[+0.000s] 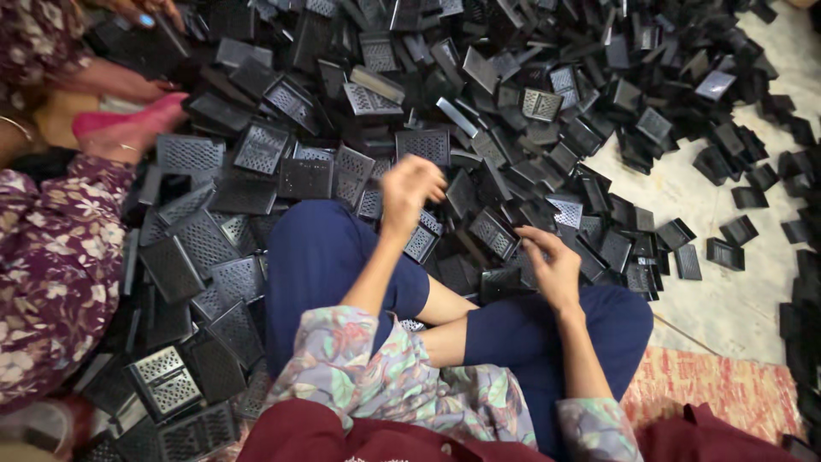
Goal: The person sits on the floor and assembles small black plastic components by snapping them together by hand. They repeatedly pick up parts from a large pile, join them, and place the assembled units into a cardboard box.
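Observation:
I sit cross-legged in dark blue trousers before a big heap of black plastic perforated panels (479,94). My left hand (409,190) is raised above my left knee with its fingers curled; whether it holds a piece I cannot tell. My right hand (552,265) rests low on the pile by my right knee, fingers spread over small black box-shaped parts (505,278). Flat grille panels (192,248) lie stacked to the left of my knee.
Another person in a purple floral garment (51,265) sits at the left, their foot in a pink sandal (128,120). Loose black pieces (727,231) scatter over the pale floor at right. A red patterned mat (710,385) lies under me.

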A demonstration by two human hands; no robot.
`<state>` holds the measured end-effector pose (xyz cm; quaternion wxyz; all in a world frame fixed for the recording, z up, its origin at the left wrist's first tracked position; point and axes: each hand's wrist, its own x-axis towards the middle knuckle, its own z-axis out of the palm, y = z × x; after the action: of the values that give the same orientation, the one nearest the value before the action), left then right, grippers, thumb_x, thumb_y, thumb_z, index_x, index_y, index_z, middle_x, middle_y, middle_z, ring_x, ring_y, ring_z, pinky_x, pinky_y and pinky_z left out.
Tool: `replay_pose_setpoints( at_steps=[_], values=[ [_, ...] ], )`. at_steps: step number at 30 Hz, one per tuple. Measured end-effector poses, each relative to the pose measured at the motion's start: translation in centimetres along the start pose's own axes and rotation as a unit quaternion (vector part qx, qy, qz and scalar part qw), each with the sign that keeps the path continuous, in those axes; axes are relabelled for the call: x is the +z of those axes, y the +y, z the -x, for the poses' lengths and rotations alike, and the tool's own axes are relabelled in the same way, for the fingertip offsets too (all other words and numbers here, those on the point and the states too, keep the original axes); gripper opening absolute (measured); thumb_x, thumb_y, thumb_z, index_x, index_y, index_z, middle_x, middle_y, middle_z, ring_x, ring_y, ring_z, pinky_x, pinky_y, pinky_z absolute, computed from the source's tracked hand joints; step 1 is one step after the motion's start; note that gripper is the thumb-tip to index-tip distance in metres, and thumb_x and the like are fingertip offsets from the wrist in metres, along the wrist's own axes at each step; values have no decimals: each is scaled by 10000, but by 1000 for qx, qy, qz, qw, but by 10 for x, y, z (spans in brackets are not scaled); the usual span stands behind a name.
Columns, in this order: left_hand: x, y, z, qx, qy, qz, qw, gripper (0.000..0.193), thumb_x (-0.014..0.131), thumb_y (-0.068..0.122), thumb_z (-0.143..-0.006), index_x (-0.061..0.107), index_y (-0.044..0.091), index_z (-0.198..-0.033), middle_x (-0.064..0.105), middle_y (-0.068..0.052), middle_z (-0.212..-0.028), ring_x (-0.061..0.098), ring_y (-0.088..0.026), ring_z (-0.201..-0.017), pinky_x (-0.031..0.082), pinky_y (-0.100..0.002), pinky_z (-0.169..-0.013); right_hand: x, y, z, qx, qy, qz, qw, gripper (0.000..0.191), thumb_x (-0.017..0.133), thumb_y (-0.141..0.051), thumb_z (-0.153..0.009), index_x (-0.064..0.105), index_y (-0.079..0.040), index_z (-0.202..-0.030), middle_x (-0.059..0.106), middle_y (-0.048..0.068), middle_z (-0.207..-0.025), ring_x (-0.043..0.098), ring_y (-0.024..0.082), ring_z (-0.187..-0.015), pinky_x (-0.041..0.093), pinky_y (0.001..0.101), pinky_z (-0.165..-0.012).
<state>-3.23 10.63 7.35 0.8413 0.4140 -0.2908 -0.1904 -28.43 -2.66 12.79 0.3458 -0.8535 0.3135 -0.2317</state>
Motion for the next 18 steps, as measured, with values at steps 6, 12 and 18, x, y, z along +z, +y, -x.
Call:
replay_pose_setpoints(
  at_steps=[6,12,18],
  values=[
    [47,-33,103,-121,-250,-253,927,195,740,220,-875,729,26,-880,752,-148,-760,740,-201,-669,589,-336,-625,-10,-19,64,65,39,-21,997,246,626,-75,-978,772,-91,-1176,761,40,-924,620,105,-728,504,287,-669],
    [36,-43,156,-101,-386,-477,783,280,806,294,-750,772,63,-906,748,-195,-892,732,-366,-874,584,-473,-796,-32,-46,137,-50,85,7,995,221,608,-16,-1009,768,-40,-1160,748,90,-946,672,118,-885,538,264,-823],
    [46,-14,176,-77,-360,-645,670,520,753,552,-853,780,65,-1033,725,-200,-1113,709,-363,-1032,575,-474,-862,-91,-72,205,-108,189,-28,976,199,553,-28,-1104,727,23,-1186,733,61,-1057,670,103,-1004,526,239,-922]
  ],
)
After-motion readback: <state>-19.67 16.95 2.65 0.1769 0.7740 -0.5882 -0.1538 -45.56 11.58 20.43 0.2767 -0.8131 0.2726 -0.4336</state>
